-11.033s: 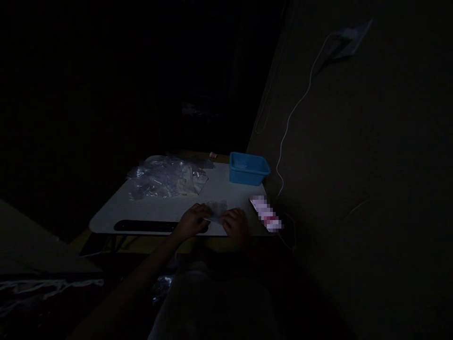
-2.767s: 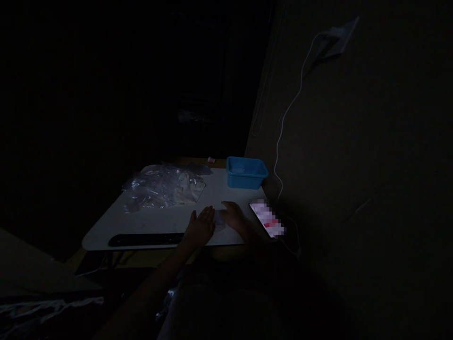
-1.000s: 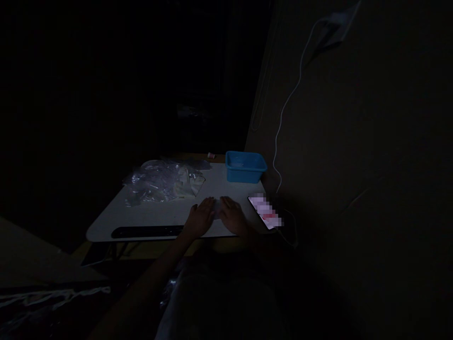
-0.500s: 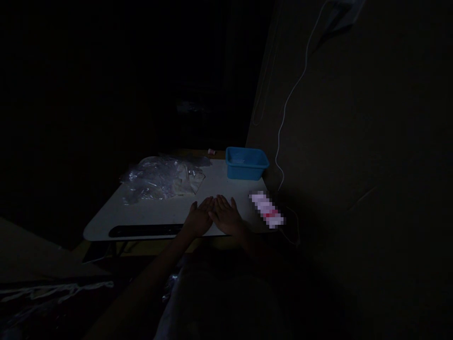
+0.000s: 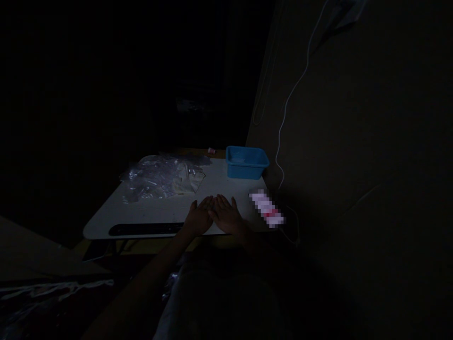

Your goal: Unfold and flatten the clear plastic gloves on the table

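My left hand (image 5: pixel 198 218) and my right hand (image 5: pixel 227 216) are side by side over the front of a white table (image 5: pixel 148 213), palms up. Their fingers are stretched out and the fingertips of the two meet or nearly meet. Neither hand holds anything that I can see. Beyond them to the left lies a heap of clear plastic bags (image 5: pixel 155 179) with something whitish (image 5: pixel 187 179) in or beside it. To the right of my right hand is a lit, blurred-out phone-shaped object (image 5: pixel 267 208).
A blue plastic basin (image 5: pixel 247 171) stands at the table's back right corner. Behind the table's far edge is a small pinkish object (image 5: pixel 211 151). A white cable (image 5: pixel 285 108) runs down the wall on the right. A black slot (image 5: pixel 145 229) lies along the front edge. The room is very dark.
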A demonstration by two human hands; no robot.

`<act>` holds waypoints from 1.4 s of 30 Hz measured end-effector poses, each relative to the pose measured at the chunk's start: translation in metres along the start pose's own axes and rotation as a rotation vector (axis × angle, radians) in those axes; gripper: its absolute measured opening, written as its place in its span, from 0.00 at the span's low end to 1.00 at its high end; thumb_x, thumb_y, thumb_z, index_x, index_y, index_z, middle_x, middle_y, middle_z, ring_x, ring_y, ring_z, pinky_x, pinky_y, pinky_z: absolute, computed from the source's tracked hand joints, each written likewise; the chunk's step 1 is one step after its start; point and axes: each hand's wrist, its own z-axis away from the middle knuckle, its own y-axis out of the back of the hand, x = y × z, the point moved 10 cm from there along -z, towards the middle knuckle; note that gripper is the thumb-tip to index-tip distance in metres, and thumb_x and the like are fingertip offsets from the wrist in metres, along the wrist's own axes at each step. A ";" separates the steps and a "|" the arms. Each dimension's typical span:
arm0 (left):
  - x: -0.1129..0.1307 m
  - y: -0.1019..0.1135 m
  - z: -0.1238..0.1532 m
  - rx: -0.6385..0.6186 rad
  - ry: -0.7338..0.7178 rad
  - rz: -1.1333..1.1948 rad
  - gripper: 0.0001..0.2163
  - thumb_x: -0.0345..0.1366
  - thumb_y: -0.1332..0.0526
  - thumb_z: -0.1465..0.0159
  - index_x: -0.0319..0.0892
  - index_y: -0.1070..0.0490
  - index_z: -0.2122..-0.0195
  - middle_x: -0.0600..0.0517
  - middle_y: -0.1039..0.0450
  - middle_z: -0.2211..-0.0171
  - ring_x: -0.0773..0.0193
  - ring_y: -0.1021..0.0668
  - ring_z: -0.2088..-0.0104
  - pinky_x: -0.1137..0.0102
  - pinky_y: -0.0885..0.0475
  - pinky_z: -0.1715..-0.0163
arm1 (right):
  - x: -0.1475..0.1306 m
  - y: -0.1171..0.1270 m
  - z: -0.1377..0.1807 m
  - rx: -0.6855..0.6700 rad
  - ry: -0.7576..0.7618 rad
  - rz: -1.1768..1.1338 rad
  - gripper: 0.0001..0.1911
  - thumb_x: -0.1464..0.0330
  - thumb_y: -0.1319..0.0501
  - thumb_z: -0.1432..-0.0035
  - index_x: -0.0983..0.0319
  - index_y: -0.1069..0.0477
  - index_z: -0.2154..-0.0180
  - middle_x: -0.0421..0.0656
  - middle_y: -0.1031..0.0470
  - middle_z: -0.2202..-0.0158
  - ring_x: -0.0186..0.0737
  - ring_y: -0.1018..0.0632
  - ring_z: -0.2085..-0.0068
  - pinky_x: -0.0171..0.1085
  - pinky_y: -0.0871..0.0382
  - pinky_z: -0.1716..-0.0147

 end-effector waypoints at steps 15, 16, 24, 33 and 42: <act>-0.001 -0.001 0.000 0.017 0.008 -0.006 0.23 0.36 0.58 0.38 0.36 0.47 0.42 0.42 0.47 0.41 0.57 0.43 0.41 0.52 0.46 0.48 | 0.009 -0.002 -0.003 0.093 -0.008 -0.119 0.27 0.59 0.57 0.39 0.67 0.46 0.43 0.52 0.47 0.40 0.46 0.49 0.39 0.52 0.55 0.43; -0.001 -0.001 0.000 0.025 0.014 -0.002 0.22 0.36 0.58 0.38 0.36 0.47 0.42 0.43 0.47 0.41 0.57 0.42 0.41 0.52 0.46 0.48 | 0.014 0.001 -0.004 0.140 -0.029 -0.170 0.26 0.60 0.55 0.39 0.67 0.45 0.44 0.53 0.46 0.41 0.46 0.48 0.39 0.50 0.54 0.43; -0.006 0.001 -0.002 0.094 0.048 -0.006 0.23 0.37 0.59 0.37 0.33 0.46 0.43 0.40 0.46 0.42 0.56 0.41 0.42 0.55 0.45 0.47 | 0.085 -0.004 0.006 0.078 -0.669 -0.941 0.13 0.71 0.47 0.48 0.64 0.32 0.59 0.49 0.29 0.57 0.43 0.26 0.57 0.39 0.31 0.60; -0.007 0.004 0.001 0.092 0.082 0.001 0.22 0.36 0.57 0.37 0.32 0.44 0.44 0.40 0.45 0.42 0.55 0.40 0.43 0.58 0.44 0.47 | 0.074 -0.015 0.002 -0.179 -0.728 -0.969 0.10 0.70 0.46 0.49 0.66 0.34 0.79 0.41 0.32 0.85 0.31 0.31 0.83 0.29 0.39 0.83; -0.018 0.006 0.001 0.198 0.107 0.334 0.21 0.38 0.54 0.38 0.34 0.42 0.46 0.39 0.43 0.43 0.54 0.41 0.42 0.55 0.48 0.45 | 0.069 -0.008 -0.017 -0.090 -0.562 -0.799 0.11 0.76 0.41 0.60 0.64 0.37 0.89 0.39 0.36 0.88 0.34 0.31 0.79 0.30 0.46 0.80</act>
